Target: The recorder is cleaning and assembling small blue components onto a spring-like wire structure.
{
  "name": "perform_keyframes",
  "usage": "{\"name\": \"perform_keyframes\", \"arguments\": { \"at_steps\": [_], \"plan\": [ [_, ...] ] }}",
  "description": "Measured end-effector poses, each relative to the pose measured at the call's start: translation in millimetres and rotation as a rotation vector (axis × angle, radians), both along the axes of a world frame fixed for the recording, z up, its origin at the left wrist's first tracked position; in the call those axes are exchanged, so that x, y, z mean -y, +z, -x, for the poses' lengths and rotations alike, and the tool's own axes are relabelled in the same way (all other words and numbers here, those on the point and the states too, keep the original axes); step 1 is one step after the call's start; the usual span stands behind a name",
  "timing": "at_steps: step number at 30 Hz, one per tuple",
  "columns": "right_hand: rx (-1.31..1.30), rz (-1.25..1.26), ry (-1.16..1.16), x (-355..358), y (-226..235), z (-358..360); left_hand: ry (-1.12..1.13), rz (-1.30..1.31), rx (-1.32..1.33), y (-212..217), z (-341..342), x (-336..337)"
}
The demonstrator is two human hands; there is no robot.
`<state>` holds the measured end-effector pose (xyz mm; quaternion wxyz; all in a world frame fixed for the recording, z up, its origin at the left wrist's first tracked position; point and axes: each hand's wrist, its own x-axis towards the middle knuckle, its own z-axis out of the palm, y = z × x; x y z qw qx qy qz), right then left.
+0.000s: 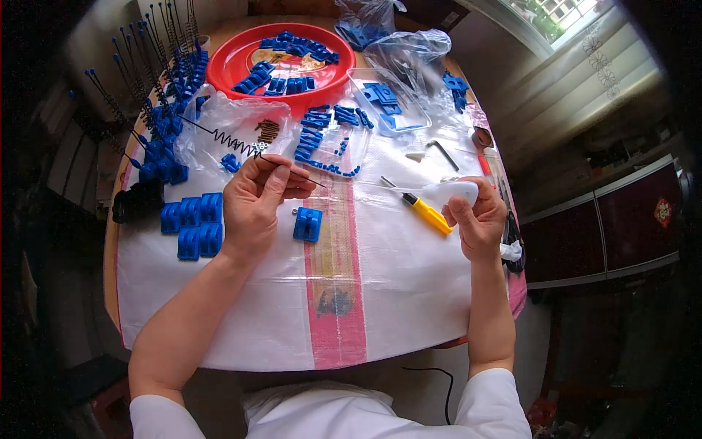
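Pinched in my left hand is a black wire spring, its coil reaching up and left and its straight end poking out to the right. My right hand grips a small white squeeze bottle with a long thin nozzle. That nozzle points left toward the wire's straight end; whether the two touch I cannot tell. Between my hands, lower down, a single blue plastic bracket lies on the cloth beside a tiny nut. A yellow-and-black screwdriver rests just under the bottle.
Left of my left hand sit several blue brackets; behind them stand blue bases with upright springs. A red tray and a clear tray hold blue parts. At right lies a hex key. Plastic bags lie at the back.
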<state>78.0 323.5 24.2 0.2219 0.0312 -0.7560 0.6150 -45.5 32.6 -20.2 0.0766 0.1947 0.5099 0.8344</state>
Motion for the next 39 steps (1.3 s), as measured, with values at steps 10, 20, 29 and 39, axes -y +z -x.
{"name": "perform_keyframes", "arguments": {
  "at_steps": [10,20,29,39],
  "plan": [
    [-0.002,-0.02,-0.015,0.4,0.0,0.0,-0.001,-0.006,0.011,-3.0,1.0,0.3],
    [-0.003,-0.011,-0.001,-0.7,-0.5,-0.6,-0.005,0.031,0.007,0.1,0.0,1.4],
    [0.002,0.0,-0.018,1.6,-0.7,0.7,-0.014,0.011,0.02,-1.0,0.6,1.9],
    [-0.015,0.004,-0.001,1.7,-1.2,-0.1,-0.026,0.003,0.071,-0.5,2.1,2.7]
  ]
}}
